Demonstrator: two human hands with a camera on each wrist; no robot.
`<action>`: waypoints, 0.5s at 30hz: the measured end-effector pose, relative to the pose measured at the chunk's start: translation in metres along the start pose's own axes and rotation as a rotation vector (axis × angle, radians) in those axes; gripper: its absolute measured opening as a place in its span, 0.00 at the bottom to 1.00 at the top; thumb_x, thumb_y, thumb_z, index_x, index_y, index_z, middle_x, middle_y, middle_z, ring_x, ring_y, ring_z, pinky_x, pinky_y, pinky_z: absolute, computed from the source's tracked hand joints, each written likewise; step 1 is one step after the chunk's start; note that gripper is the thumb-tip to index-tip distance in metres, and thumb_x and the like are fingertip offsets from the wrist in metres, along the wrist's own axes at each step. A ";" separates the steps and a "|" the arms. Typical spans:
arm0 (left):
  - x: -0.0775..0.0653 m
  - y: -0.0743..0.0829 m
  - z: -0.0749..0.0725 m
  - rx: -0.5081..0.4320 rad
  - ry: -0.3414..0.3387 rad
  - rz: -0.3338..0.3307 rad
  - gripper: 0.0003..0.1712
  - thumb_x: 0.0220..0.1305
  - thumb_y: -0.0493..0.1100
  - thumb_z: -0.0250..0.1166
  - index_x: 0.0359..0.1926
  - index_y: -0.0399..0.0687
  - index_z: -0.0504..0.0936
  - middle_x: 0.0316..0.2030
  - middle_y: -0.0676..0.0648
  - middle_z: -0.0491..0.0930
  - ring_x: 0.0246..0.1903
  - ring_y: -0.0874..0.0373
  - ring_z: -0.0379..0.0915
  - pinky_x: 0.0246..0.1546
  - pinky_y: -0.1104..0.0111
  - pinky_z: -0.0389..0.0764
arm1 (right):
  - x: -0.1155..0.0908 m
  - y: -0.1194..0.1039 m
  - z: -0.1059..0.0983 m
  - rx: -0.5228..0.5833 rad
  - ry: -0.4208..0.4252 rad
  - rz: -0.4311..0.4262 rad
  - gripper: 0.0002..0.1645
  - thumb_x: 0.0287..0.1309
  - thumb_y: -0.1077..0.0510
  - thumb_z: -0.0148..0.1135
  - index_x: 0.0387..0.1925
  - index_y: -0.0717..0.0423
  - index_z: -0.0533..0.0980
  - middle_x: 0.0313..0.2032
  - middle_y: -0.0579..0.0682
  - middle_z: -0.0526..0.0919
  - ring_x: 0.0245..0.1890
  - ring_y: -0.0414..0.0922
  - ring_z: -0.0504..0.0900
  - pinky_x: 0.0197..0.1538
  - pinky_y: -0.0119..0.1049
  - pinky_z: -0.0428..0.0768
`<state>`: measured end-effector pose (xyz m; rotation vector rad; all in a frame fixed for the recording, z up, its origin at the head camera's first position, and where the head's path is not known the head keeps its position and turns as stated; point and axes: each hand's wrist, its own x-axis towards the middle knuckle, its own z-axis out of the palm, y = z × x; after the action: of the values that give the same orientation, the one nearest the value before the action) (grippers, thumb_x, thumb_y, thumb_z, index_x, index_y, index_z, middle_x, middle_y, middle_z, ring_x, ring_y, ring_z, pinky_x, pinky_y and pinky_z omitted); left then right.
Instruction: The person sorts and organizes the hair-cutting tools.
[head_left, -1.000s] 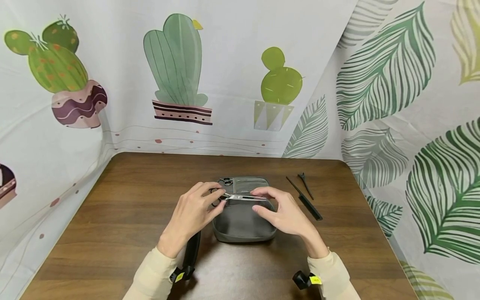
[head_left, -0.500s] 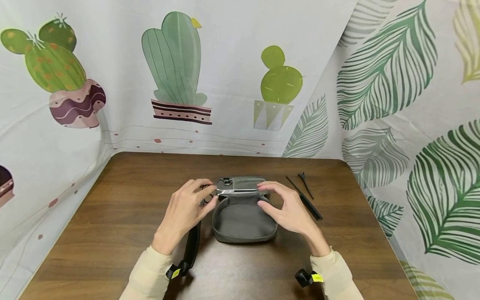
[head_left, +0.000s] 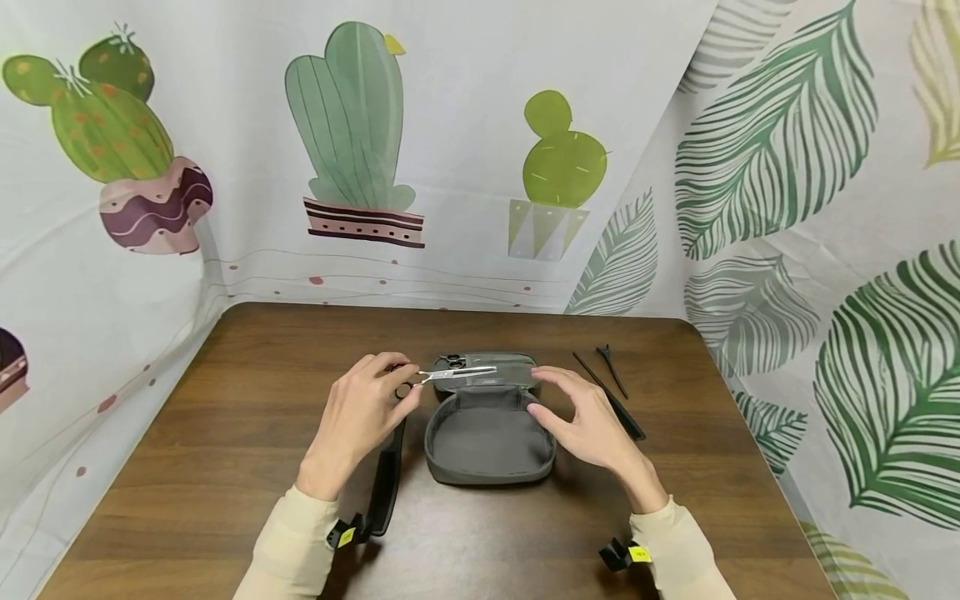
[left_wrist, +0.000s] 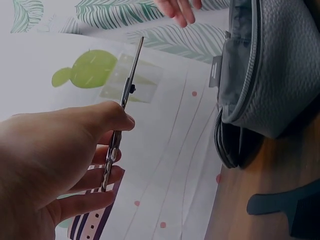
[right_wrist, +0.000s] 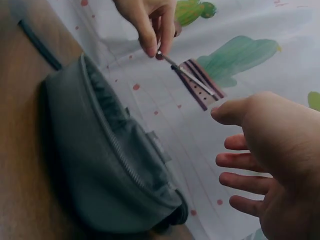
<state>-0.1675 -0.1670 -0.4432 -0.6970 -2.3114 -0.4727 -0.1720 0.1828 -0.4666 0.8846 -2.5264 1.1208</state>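
Observation:
In the head view my left hand (head_left: pixel 358 417) pinches a pair of silver scissors (head_left: pixel 461 373) by the handle end, thumb against fingers, blades pointing right. The left wrist view shows these scissors (left_wrist: pixel 131 82) edge-on between thumb and fingertips. My right hand (head_left: pixel 585 421) is held with fingers spread, apart from the blade tips and holding nothing. Below both hands lies an unzipped grey case (head_left: pixel 491 477), its lid folded back. Finger rings of a second pair of scissors (head_left: pixel 453 360) show at the lid's clear pocket (head_left: pixel 504 371); its blades are hard to make out.
Right of the case lie a black tail comb (head_left: pixel 621 417) and a dark hair clip (head_left: pixel 612 370). A long, curved black object (head_left: pixel 386 487), its kind unclear, lies beside my left wrist. A printed cloth (head_left: pixel 465 167) hangs behind the wooden table (head_left: pixel 225 433).
The scissors have moved left and away from me with my left hand. My right hand, earlier close around the blade ends, has shifted slightly right, and a gap now separates it from the tips.

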 end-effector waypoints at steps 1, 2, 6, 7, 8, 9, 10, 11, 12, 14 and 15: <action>0.000 -0.001 0.000 0.004 -0.003 -0.003 0.10 0.55 0.43 0.73 0.39 0.45 0.92 0.41 0.46 0.86 0.37 0.50 0.79 0.29 0.56 0.83 | -0.001 0.002 0.001 -0.013 -0.005 -0.002 0.30 0.66 0.49 0.68 0.66 0.54 0.77 0.65 0.48 0.77 0.65 0.43 0.72 0.63 0.50 0.75; -0.001 -0.003 0.000 0.006 -0.004 -0.006 0.10 0.55 0.43 0.73 0.38 0.45 0.93 0.41 0.46 0.86 0.37 0.50 0.79 0.29 0.56 0.83 | -0.002 0.004 0.002 -0.026 -0.009 -0.004 0.30 0.66 0.49 0.68 0.66 0.55 0.77 0.65 0.49 0.77 0.65 0.43 0.72 0.63 0.51 0.75; -0.004 -0.008 0.002 0.016 -0.008 -0.016 0.10 0.54 0.43 0.73 0.38 0.44 0.93 0.40 0.46 0.86 0.35 0.50 0.79 0.27 0.56 0.83 | -0.006 0.011 0.007 -0.063 -0.044 -0.005 0.32 0.67 0.46 0.66 0.66 0.58 0.76 0.67 0.53 0.76 0.67 0.46 0.70 0.63 0.53 0.75; -0.004 -0.009 0.002 0.018 -0.012 -0.019 0.10 0.55 0.43 0.74 0.38 0.45 0.93 0.40 0.46 0.86 0.35 0.50 0.79 0.27 0.56 0.83 | -0.007 0.012 0.008 -0.070 -0.053 -0.002 0.33 0.67 0.46 0.66 0.67 0.59 0.76 0.67 0.54 0.76 0.67 0.46 0.70 0.64 0.54 0.74; -0.005 -0.009 0.002 0.018 -0.016 -0.022 0.10 0.55 0.43 0.74 0.38 0.45 0.93 0.40 0.46 0.86 0.35 0.50 0.79 0.27 0.56 0.83 | -0.008 0.013 0.009 -0.076 -0.064 -0.001 0.34 0.67 0.45 0.66 0.67 0.60 0.76 0.67 0.54 0.75 0.68 0.47 0.69 0.64 0.55 0.74; -0.005 -0.010 0.003 0.018 -0.021 -0.026 0.10 0.55 0.43 0.74 0.38 0.45 0.93 0.40 0.46 0.86 0.35 0.50 0.79 0.27 0.56 0.83 | -0.009 0.014 0.009 -0.081 -0.077 0.001 0.34 0.67 0.45 0.66 0.67 0.61 0.75 0.68 0.55 0.75 0.68 0.48 0.68 0.65 0.56 0.73; -0.005 -0.011 0.003 0.020 -0.026 -0.029 0.10 0.55 0.42 0.74 0.38 0.45 0.93 0.40 0.46 0.86 0.35 0.50 0.79 0.26 0.55 0.83 | -0.011 0.015 0.010 -0.086 -0.091 0.005 0.35 0.68 0.44 0.65 0.68 0.61 0.75 0.68 0.55 0.74 0.69 0.48 0.67 0.65 0.56 0.72; -0.006 -0.013 0.003 0.024 -0.032 -0.033 0.10 0.55 0.42 0.74 0.38 0.45 0.93 0.40 0.46 0.86 0.36 0.50 0.79 0.27 0.55 0.83 | -0.012 0.016 0.011 -0.092 -0.105 0.006 0.36 0.68 0.43 0.65 0.68 0.61 0.74 0.69 0.55 0.73 0.70 0.49 0.67 0.66 0.57 0.71; -0.006 -0.014 0.003 0.027 -0.037 -0.036 0.09 0.55 0.42 0.74 0.38 0.45 0.93 0.40 0.46 0.86 0.36 0.50 0.79 0.26 0.55 0.83 | -0.014 0.017 0.012 -0.097 -0.119 0.009 0.37 0.68 0.43 0.65 0.69 0.62 0.74 0.69 0.55 0.73 0.70 0.49 0.66 0.67 0.57 0.70; -0.007 -0.017 0.003 0.037 -0.047 -0.044 0.09 0.55 0.42 0.74 0.38 0.46 0.93 0.39 0.47 0.86 0.35 0.50 0.79 0.26 0.55 0.83 | -0.017 0.019 0.014 -0.110 -0.149 0.020 0.39 0.68 0.41 0.64 0.70 0.61 0.72 0.71 0.55 0.70 0.71 0.51 0.64 0.67 0.60 0.68; -0.008 -0.019 0.003 0.042 -0.052 -0.048 0.09 0.55 0.42 0.74 0.38 0.46 0.93 0.39 0.47 0.86 0.35 0.50 0.79 0.26 0.55 0.83 | -0.019 0.019 0.014 -0.115 -0.164 0.028 0.41 0.68 0.40 0.64 0.71 0.61 0.71 0.72 0.55 0.69 0.71 0.51 0.63 0.67 0.60 0.68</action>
<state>-0.1752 -0.1833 -0.4533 -0.6420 -2.3845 -0.4310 -0.1684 0.1906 -0.4962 0.9485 -2.7122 0.9343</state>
